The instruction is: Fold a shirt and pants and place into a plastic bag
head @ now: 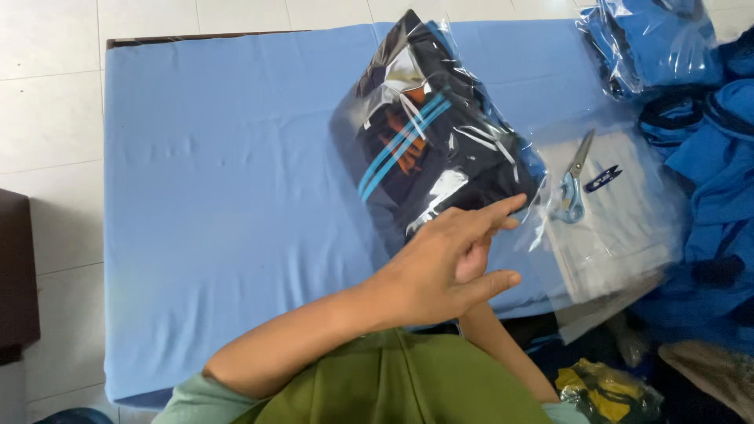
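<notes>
My left hand (444, 263), fingers spread, touches the bagged dark garment (432, 133) at twelve o'clock; it hides my right hand.

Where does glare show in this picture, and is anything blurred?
Head view: white glare streaks across the clear plastic bag holding dark folded clothing; the left hand on its edge is slightly soft; the scissors and blue table cover look evenly lit and fairly sharp.
</notes>
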